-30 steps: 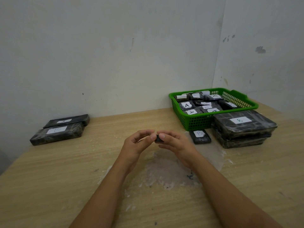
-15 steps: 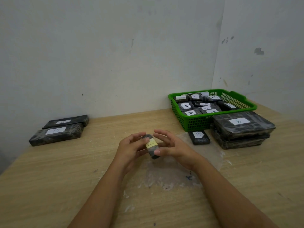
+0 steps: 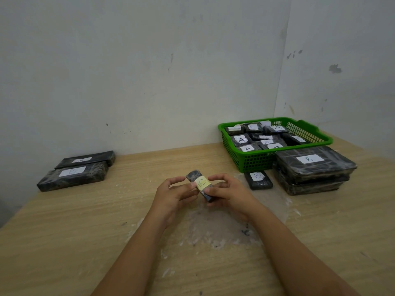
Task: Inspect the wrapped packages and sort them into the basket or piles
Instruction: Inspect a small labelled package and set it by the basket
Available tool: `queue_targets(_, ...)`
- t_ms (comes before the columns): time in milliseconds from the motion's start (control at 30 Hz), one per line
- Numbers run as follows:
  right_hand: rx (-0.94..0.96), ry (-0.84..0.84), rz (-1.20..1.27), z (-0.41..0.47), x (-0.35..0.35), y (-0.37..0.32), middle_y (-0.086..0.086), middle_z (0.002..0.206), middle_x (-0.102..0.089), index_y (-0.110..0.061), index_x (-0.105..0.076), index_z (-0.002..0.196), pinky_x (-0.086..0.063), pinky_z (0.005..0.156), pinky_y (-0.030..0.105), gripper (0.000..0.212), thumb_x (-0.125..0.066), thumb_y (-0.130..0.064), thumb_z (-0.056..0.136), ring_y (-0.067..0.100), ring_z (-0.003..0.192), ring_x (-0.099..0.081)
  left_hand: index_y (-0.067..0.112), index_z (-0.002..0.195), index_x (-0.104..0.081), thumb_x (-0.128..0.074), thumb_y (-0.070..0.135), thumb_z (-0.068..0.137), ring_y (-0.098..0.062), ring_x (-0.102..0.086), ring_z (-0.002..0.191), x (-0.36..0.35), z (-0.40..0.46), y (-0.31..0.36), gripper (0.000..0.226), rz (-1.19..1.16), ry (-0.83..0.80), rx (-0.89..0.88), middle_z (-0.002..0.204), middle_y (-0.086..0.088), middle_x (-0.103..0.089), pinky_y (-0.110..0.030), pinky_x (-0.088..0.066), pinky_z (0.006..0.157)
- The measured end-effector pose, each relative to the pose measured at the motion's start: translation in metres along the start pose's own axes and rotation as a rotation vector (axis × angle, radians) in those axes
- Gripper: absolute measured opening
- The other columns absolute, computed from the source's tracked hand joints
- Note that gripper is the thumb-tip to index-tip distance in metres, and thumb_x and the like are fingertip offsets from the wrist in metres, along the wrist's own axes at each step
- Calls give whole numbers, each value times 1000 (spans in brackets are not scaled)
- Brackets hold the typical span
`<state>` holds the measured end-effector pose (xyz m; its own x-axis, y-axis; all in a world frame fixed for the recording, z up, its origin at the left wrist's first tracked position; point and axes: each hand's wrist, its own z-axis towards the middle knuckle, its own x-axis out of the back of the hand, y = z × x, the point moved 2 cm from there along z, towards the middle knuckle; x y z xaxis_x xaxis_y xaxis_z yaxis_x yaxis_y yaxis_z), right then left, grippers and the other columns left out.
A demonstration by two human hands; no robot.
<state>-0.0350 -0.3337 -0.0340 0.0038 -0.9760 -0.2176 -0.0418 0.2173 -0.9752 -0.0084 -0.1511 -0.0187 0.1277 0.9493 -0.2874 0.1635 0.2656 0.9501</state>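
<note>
While both hands (image 3: 174,194) (image 3: 229,192) pinch a small package (image 3: 199,184), a green basket (image 3: 254,162) and 2 stacked packages (image 3: 314,169) sit right.

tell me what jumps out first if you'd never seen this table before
The bright green basket at the far right, packed with dark wrapped packages bearing white letter labels, draws the eye first. Next, at the centre, the left hand and right hand hold a small dark package with a yellow label above the wooden table.
</note>
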Motion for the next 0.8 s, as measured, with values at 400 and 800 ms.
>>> queue_targets(400,-9,59,-83,-3,-3,-2,19,97,-73,-4,-62,113,-50,50,28,32,-79,-12,87,19,71,-68,7,117,-68,-77,2,86,-26,-78,84,-3,2,-5,33,141,-38,1,94,-13,-80,-33,-62,78)
queue_targets(800,145,129,-34,0,7,-8,25,98,-75,-3,-61,121,-56,62,28,42,-77,7,83,26,81,-70,20,117,-71,-81,6,84,-24,-77,90,-11,-9,-4,37,292,-179,-19,98,-10,-80,-30,-59,70)
